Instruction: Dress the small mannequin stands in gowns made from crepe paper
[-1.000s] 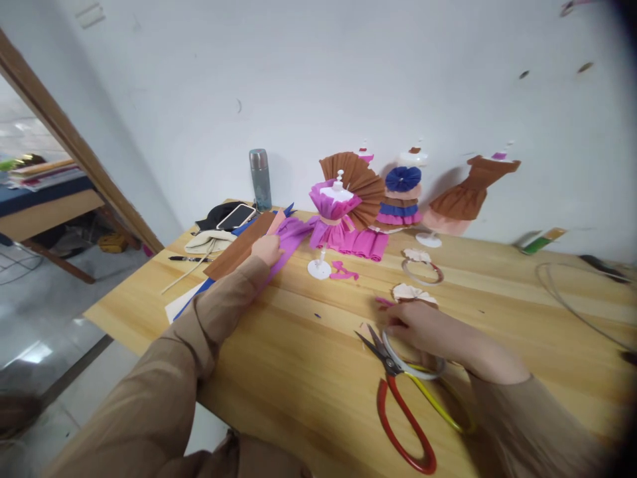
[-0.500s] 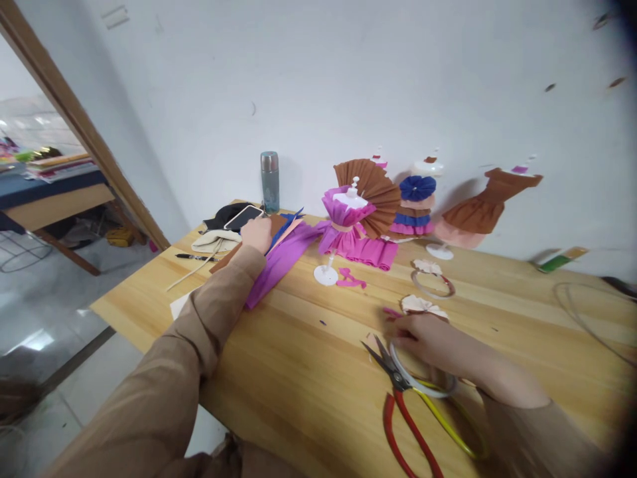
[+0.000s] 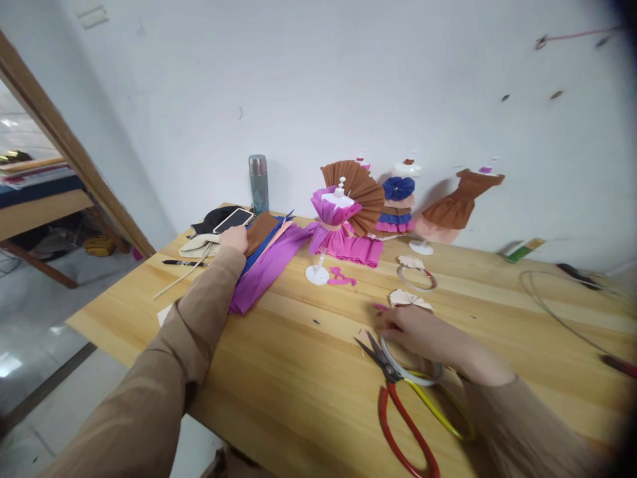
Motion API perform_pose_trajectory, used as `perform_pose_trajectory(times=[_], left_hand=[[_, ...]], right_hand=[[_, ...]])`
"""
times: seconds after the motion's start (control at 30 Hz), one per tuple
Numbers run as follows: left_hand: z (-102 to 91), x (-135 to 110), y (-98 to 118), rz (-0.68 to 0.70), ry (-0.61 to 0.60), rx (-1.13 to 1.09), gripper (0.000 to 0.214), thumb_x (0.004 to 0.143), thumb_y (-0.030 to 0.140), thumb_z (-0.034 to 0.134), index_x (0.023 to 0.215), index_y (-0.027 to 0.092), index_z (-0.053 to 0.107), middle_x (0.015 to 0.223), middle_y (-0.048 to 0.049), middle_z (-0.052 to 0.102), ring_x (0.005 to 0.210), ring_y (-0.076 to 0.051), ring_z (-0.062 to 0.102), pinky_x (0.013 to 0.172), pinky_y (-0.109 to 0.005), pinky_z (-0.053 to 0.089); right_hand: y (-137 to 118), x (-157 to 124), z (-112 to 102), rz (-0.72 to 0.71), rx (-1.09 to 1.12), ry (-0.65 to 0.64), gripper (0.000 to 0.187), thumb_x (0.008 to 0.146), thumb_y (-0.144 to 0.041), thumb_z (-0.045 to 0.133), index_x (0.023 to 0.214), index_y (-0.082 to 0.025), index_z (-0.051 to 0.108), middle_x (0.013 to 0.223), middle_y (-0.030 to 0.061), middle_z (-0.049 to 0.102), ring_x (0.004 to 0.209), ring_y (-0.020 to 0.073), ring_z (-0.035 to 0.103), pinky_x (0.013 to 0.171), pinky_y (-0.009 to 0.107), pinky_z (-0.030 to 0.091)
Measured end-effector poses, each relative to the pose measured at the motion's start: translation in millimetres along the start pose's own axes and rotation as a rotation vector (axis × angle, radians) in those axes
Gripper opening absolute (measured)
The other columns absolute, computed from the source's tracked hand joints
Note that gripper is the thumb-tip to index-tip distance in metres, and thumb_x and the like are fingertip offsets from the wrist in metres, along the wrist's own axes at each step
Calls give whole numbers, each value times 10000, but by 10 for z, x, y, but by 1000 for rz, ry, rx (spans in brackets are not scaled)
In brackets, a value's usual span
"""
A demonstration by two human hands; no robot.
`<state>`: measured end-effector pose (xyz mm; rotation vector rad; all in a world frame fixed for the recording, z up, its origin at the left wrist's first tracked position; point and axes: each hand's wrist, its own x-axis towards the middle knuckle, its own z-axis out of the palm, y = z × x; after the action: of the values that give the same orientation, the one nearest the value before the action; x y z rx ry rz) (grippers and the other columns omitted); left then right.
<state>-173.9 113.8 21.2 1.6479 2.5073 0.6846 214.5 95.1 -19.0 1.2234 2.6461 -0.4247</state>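
My left hand (image 3: 233, 239) reaches to the far left of the table, between a phone (image 3: 233, 220) and a stack of folded crepe sheets, a brown sheet (image 3: 261, 232) nearest it. Its fingers are hidden behind the knuckles. Beside the stack a long purple sheet (image 3: 263, 272) lies across the wood. My right hand (image 3: 415, 332) rests curled over a pale grey ring (image 3: 432, 379), its fingers bent. A pink scrap (image 3: 381, 307) shows at the fingertips; whether they grip it is unclear. Just below lie scissors (image 3: 391, 373) with one red and one yellow handle, blades parted.
Small dress forms stand along the wall: one in purple and pink (image 3: 332, 216), one in tiers (image 3: 398, 202), one in brown (image 3: 460, 199). A flask (image 3: 259, 184), pen (image 3: 182, 263), pink scraps (image 3: 342, 277), flower-topped ring (image 3: 417, 277) and wire (image 3: 552, 315) share the table.
The view has turned a little to the right, so things appear farther left. My left hand has shifted slightly left off the brown sheet, baring more of it. My right hand stays by the scissors.
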Motion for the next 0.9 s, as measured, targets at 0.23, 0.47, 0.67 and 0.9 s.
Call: perform_pose_trajectory(times=[0.23, 0.47, 0.67, 0.9], left_hand=[[-419, -74, 136, -33, 301, 139, 211, 888, 252, 517, 1030, 146, 631, 1074, -187, 662, 1108, -360, 595, 903, -470, 462], [-978, -354, 168, 133, 732, -188, 126, 819, 237, 539, 891, 175, 621, 860, -60, 665, 900, -246, 621, 853, -381, 469], [-1030, -441, 163, 386, 538, -684, 117, 720, 227, 640, 792, 135, 644, 802, -40, 688, 799, -190, 628, 757, -313, 509], [-897, -1105, 637, 695, -142, -993, 237, 756, 310, 677, 923, 144, 697, 866, -29, 727, 815, -176, 671, 744, -299, 527]], right_hand=[[-75, -20, -49, 38, -41, 1, 194, 831, -192, 544, 749, -161, 717, 830, 111, 727, 779, 198, 658, 699, 258, 416], [-91, -17, -39, 44, -83, 12, 236, 872, -258, 523, 782, -161, 718, 820, 125, 710, 729, 196, 643, 650, 265, 400], [-76, -12, -36, 30, -98, 16, 231, 855, -284, 534, 738, -171, 698, 795, 103, 695, 712, 189, 632, 639, 263, 415], [-343, -325, -261, -205, 489, 198, 432, 809, -522, 580, 1092, -207, 665, 1049, 107, 709, 886, 245, 666, 783, 370, 541]])
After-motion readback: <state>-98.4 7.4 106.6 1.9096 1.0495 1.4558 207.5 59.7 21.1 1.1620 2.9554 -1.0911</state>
